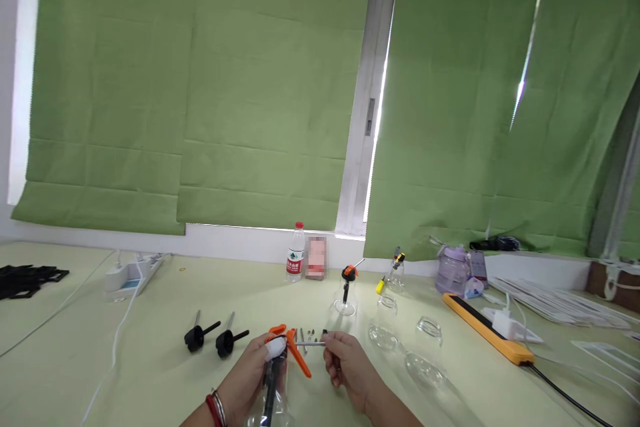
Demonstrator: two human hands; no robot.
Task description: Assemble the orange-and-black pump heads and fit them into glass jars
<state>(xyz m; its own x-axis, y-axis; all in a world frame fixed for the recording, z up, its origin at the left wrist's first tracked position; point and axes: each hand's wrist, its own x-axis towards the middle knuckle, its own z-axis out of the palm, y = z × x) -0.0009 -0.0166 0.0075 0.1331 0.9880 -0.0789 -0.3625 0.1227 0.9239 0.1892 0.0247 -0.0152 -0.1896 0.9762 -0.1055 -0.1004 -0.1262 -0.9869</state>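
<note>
My left hand [259, 359], its thumb wrapped in white, is closed around the top of a clear bottle [283, 407] at the lower middle. A black tube [271, 390] runs down inside it. At the bottle's top sits an orange lever piece [300, 357] with a long arm slanting down to the right. A thin metal rod [310, 343] spans from the orange piece to my right hand [347, 363], whose fingers pinch its far end. A small black bit shows above those fingers. Behind the hands lie several small metal parts [311, 333].
Two black caps with stems [195, 339] [226, 343] lie to the left. Behind stands a bottle with an orange-and-black top [349, 273]. Clear empty bottles [384, 337] [424, 360], yellow-handled tools [381, 285], an orange power strip [487, 327] and a water bottle [295, 257] are around.
</note>
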